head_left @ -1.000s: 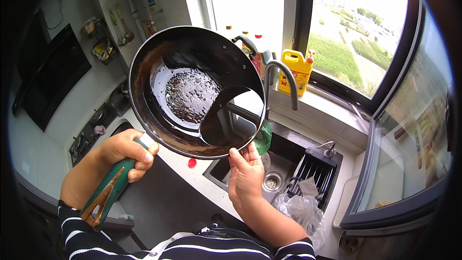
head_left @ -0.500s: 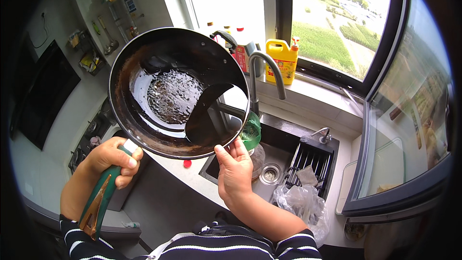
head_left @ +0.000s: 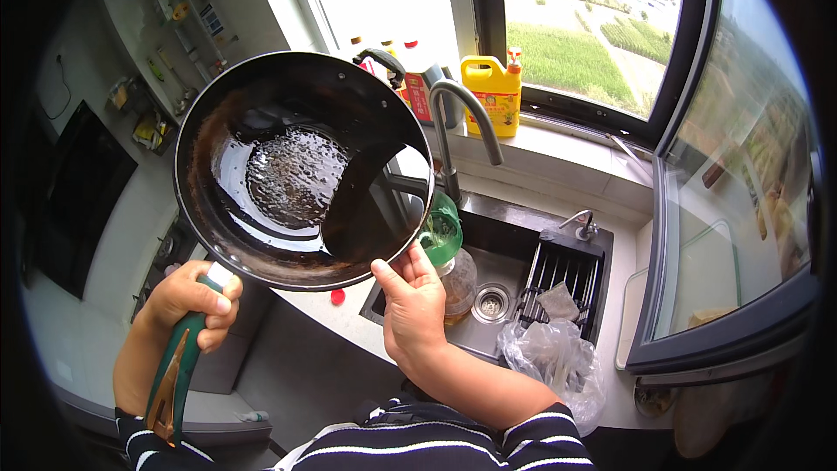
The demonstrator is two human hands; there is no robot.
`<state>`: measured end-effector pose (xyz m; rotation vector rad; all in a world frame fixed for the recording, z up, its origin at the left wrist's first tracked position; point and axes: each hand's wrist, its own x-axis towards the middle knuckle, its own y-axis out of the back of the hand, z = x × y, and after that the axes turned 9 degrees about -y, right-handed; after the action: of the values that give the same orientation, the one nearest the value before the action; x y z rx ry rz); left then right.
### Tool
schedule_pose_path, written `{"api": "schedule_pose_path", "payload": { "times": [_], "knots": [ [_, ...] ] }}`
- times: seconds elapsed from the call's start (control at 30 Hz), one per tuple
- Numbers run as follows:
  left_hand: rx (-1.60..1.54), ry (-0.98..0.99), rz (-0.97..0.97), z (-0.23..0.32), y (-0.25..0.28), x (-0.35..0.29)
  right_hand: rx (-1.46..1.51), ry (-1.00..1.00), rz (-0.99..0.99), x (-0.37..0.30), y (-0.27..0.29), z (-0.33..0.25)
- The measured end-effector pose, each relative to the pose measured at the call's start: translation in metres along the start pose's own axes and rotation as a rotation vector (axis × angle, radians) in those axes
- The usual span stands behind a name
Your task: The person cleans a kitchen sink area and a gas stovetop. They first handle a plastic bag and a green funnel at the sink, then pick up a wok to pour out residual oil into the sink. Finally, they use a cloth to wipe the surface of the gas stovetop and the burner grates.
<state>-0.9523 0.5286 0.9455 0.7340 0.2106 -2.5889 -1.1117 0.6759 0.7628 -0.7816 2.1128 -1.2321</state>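
A black wok (head_left: 207, 144) is held up in front of me, tilted down to its right. Dark oily liquid (head_left: 362, 227) pools against that side, with brown residue around the inner wall. My left hand (head_left: 192, 301) is wrapped round its green handle (head_left: 179, 362). On the near right rim, my right hand (head_left: 417, 303) grips with the thumb at the edge and the fingers partly hidden underneath. Beside the rim, a green funnel (head_left: 445, 231) sits above a clear jug (head_left: 462, 283) in the sink. The wok covers part of the funnel; I cannot tell whether liquid is flowing.
The sink (head_left: 523, 249) has a curved faucet (head_left: 471, 100) behind it and a black rack (head_left: 549, 275) at its right. A clear plastic bag (head_left: 558, 366) lies at the front corner. A red cap (head_left: 337, 296) rests on the counter. A yellow jug (head_left: 493, 92) stands by the open window.
The wok and both hands have shifted slightly left in the picture, along with the window as the view moves. More of the funnel and clear jug shows. Both grips stay the same.
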Motion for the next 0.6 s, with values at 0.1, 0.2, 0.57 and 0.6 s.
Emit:
{"api": "schedule_pose_path", "payload": {
  "times": [0.1, 0.2, 0.57, 0.6],
  "knots": [
    [-0.004, -0.017, 0.003, -0.0012, -0.001, 0.0001, 0.012, 0.011, -0.004, 0.0001, 0.0004, 0.0006],
    [0.001, -0.025, 0.013, -0.0014, -0.0013, -0.0023, 0.015, 0.012, -0.01, -0.0013, -0.001, 0.0004],
    [-0.036, -0.036, 0.015, -0.0022, -0.0013, -0.003, 0.019, 0.029, -0.016, -0.0012, -0.0015, -0.0006],
    [-0.038, -0.038, 0.013, -0.0017, -0.0021, -0.0029, 0.02, 0.024, -0.021, -0.0012, -0.0009, -0.0014]
  ]
}}
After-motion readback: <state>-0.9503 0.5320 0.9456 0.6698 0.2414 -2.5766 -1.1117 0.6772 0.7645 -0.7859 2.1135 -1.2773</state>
